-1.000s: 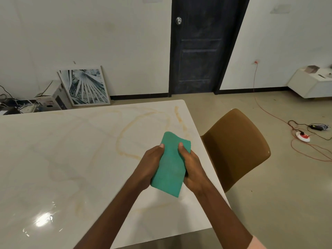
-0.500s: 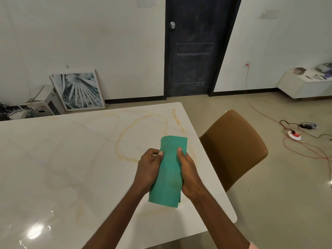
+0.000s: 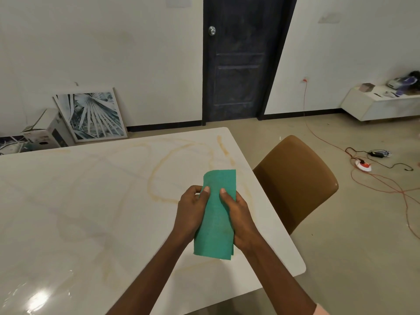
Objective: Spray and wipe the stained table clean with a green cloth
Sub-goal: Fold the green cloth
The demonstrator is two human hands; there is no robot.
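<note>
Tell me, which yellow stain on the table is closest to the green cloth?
The big looping stain; its lower edge runs right beside the left hand holding the green cloth. The short streak lies farther off, toward the table's far corner.

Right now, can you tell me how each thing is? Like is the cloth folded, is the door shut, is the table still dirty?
green cloth: folded, held above the table
left hand: gripping the cloth's left edge
right hand: gripping the cloth's right edge
table: still stained with yellowish rings, glossy
door: shut
chair: upright, at the table's edge
framed picture: leaning against the wall
orange cord: plugged into the wall
</note>
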